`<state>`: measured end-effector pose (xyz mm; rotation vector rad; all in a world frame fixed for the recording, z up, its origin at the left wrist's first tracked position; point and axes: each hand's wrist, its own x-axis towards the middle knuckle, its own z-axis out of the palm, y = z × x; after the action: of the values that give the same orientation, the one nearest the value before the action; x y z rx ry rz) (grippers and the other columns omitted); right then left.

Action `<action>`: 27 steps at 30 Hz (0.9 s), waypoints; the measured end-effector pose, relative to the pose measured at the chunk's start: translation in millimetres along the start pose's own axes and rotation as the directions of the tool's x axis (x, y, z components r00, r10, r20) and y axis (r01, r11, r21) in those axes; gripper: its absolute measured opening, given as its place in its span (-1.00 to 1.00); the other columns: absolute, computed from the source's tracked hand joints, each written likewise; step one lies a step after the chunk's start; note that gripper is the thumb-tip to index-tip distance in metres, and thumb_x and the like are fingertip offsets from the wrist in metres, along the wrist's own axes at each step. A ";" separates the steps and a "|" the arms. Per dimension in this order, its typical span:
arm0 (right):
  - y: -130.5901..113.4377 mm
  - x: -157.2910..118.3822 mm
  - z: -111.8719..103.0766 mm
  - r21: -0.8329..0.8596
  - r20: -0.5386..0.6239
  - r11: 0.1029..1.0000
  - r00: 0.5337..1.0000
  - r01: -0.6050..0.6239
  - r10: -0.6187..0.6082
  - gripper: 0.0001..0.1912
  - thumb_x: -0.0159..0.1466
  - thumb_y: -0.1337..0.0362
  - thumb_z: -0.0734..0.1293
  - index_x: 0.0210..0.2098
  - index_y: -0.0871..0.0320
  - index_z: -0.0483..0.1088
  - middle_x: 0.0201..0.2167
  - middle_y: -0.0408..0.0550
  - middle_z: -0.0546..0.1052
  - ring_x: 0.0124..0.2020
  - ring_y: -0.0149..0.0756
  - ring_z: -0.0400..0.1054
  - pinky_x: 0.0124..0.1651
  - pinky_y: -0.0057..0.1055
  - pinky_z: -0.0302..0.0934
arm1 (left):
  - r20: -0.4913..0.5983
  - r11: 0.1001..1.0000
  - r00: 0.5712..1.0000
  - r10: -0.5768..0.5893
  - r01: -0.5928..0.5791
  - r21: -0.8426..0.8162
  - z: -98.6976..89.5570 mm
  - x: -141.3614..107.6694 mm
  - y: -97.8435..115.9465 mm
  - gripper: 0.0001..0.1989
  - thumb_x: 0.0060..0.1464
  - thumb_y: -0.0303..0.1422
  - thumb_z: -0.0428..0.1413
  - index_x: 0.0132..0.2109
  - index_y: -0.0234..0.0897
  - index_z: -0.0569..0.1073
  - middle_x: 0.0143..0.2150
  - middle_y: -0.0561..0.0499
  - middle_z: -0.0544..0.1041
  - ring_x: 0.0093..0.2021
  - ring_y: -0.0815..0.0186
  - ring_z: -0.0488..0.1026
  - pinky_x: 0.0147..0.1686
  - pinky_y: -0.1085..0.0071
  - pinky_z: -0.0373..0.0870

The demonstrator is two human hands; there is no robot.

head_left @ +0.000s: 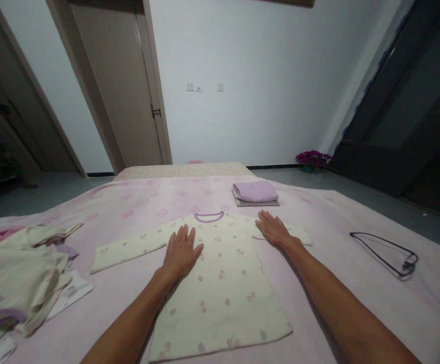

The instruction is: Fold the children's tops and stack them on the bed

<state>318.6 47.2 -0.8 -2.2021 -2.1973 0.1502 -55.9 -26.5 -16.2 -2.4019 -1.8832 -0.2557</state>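
A cream long-sleeved top [220, 288] with a small heart-like print and a purple neckline lies flat, its sleeves spread to both sides. My left hand [182, 253] rests palm down near the left shoulder, fingers stretched out. On the right sleeve lies my right hand [271, 227], also flat with its fingers extended. Neither hand grips the cloth. Beyond the right hand sits a folded purple cloth [256, 191] on top of a thin grey flat item [258, 204].
Everything lies on a pink flowered cover [147, 199]. Crumpled clothes [18, 278] are heaped at the left. A looped black cord [383, 255] lies at the right. Farther off are a door [117, 76], a white wall [258, 65] and a pot of purple flowers [313, 158].
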 end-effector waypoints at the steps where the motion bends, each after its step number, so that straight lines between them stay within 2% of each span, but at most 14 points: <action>1: 13.4 -3.5 -0.6 -0.009 -0.004 1.000 1.000 -0.027 0.027 -0.29 0.44 -0.02 -0.13 0.47 0.19 -0.14 0.49 -0.04 -0.15 0.49 -0.21 -0.33 0.45 -0.11 -0.42 | 0.003 1.000 1.000 0.001 -0.001 -0.002 -0.4 -0.1 0.2 -0.34 0.34 -0.03 -0.18 0.41 -0.36 0.14 0.46 -0.28 0.05 0.46 0.00 -0.05 0.37 0.00 -0.12; 5: 58.9 -15.2 -6.6 -0.073 -0.021 0.987 0.989 -0.146 0.145 -0.30 0.43 0.00 -0.09 0.46 0.18 -0.10 0.49 0.00 -0.14 0.49 -0.16 -0.31 0.44 -0.05 -0.40 | 0.013 1.000 1.000 -0.002 0.002 -0.002 -2.8 -0.5 1.7 -0.34 0.34 -0.05 -0.17 0.40 -0.37 0.14 0.46 -0.30 0.04 0.46 -0.02 -0.06 0.36 -0.02 -0.11; 8: 65.1 -19.4 -15.1 -0.134 -0.023 0.967 0.976 -0.216 0.215 -0.31 0.44 0.02 -0.06 0.45 0.23 -0.05 0.48 0.07 -0.12 0.48 -0.11 -0.26 0.44 0.00 -0.41 | 0.011 1.000 1.000 -0.003 0.003 -0.003 -3.7 -0.9 2.3 -0.34 0.34 -0.04 -0.18 0.41 -0.36 0.14 0.46 -0.30 0.06 0.46 -0.03 -0.04 0.35 -0.03 -0.10; 11: 33.4 -22.9 -23.7 -0.115 -0.068 0.971 0.977 -0.208 0.202 -0.33 0.45 0.06 -0.04 0.42 0.32 -0.01 0.46 0.22 -0.08 0.47 -0.03 -0.25 0.41 0.06 -0.40 | 0.006 1.000 1.000 -0.005 0.005 -0.008 -3.9 -1.0 2.4 -0.34 0.34 -0.03 -0.18 0.41 -0.35 0.14 0.46 -0.30 0.05 0.46 -0.02 -0.05 0.35 -0.03 -0.10; 12: 15.5 -25.2 -25.4 -0.086 -0.085 0.984 0.985 -0.155 0.148 -0.34 0.46 0.08 -0.03 0.42 0.35 0.00 0.45 0.27 -0.07 0.47 -0.01 -0.25 0.40 0.07 -0.38 | 0.006 1.000 1.000 -0.010 0.010 -0.008 -3.9 -1.0 2.5 -0.34 0.34 -0.03 -0.18 0.41 -0.35 0.14 0.46 -0.29 0.05 0.46 -0.01 -0.05 0.35 -0.02 -0.10; 14: -27.0 -32.6 -26.0 -0.071 -0.077 0.997 0.997 -0.013 0.008 -0.40 0.47 0.09 -0.01 0.42 0.19 0.04 0.47 0.12 -0.07 0.48 -0.13 -0.28 0.42 -0.04 -0.35 | 0.011 1.000 1.000 -0.015 0.015 -0.008 -4.2 -0.8 2.9 -0.34 0.34 -0.03 -0.18 0.41 -0.35 0.14 0.46 -0.29 0.05 0.47 0.00 -0.06 0.36 -0.01 -0.10; 15: -49.5 -37.8 -24.6 -0.043 -0.076 0.991 0.989 0.126 -0.129 -0.41 0.47 0.10 0.00 0.41 0.18 0.06 0.47 0.12 -0.06 0.48 -0.10 -0.29 0.42 -0.01 -0.37 | 0.013 1.000 1.000 -0.014 0.014 -0.008 -4.3 -0.7 3.1 -0.33 0.34 -0.03 -0.18 0.41 -0.36 0.13 0.46 -0.29 0.05 0.47 -0.01 -0.06 0.36 0.00 -0.10; 16: -71.3 -43.9 -22.2 -0.030 -0.071 0.984 0.981 0.178 -0.180 -0.41 0.46 0.07 0.01 0.42 0.13 0.05 0.47 0.06 -0.06 0.48 -0.11 -0.27 0.42 -0.03 -0.35 | 0.013 1.000 1.000 -0.014 0.014 -0.009 -4.5 -0.6 3.2 -0.33 0.34 -0.03 -0.19 0.42 -0.36 0.13 0.46 -0.30 0.04 0.47 -0.01 -0.06 0.36 0.00 -0.10; 18: -109.3 -57.5 -15.0 0.010 -0.065 0.962 0.960 0.274 -0.273 -0.35 0.46 0.03 0.00 0.44 0.20 -0.03 0.47 0.08 -0.07 0.48 -0.12 -0.25 0.43 -0.06 -0.32 | 0.015 1.000 1.000 -0.010 0.011 -0.011 -5.1 -0.9 3.0 -0.32 0.35 -0.02 -0.19 0.42 -0.36 0.11 0.46 -0.31 0.03 0.47 -0.02 -0.06 0.35 -0.01 -0.10; 20: -135.2 -70.4 -6.3 0.044 -0.036 0.934 0.935 0.354 -0.353 -0.31 0.46 -0.01 -0.03 0.44 0.23 -0.04 0.47 0.08 -0.05 0.48 -0.10 -0.24 0.44 -0.06 -0.34 | 0.023 1.000 1.000 -0.004 0.004 -0.012 -6.3 -2.2 2.0 -0.33 0.35 -0.03 -0.19 0.43 -0.34 0.11 0.47 -0.29 0.02 0.47 -0.01 -0.07 0.35 -0.01 -0.09; 23: -149.5 -82.7 4.8 0.042 -0.036 0.914 0.915 0.403 -0.402 -0.29 0.45 -0.05 -0.05 0.45 0.23 -0.05 0.47 0.07 -0.06 0.48 -0.09 -0.28 0.45 -0.06 -0.38 | 0.039 1.000 0.999 0.019 -0.018 -0.020 -9.8 -6.7 -1.7 -0.34 0.35 -0.03 -0.18 0.43 -0.30 0.11 0.47 -0.26 0.02 0.47 0.01 -0.08 0.36 -0.02 -0.10; 27: -145.7 -84.9 9.4 0.023 -0.060 0.915 0.914 0.403 -0.401 -0.30 0.45 -0.04 -0.06 0.45 0.21 -0.05 0.47 0.03 -0.09 0.48 -0.12 -0.29 0.45 -0.08 -0.40 | 0.039 0.999 0.999 0.012 -0.011 -0.031 -15.1 -15.1 -13.9 -0.36 0.34 -0.02 -0.17 0.43 -0.21 0.12 0.47 -0.20 0.03 0.47 0.00 -0.06 0.36 -0.01 -0.09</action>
<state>172.6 -37.4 6.7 -1.6626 -2.5335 0.1140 -74.1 -40.0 -4.6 -2.4542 -1.8948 -0.2409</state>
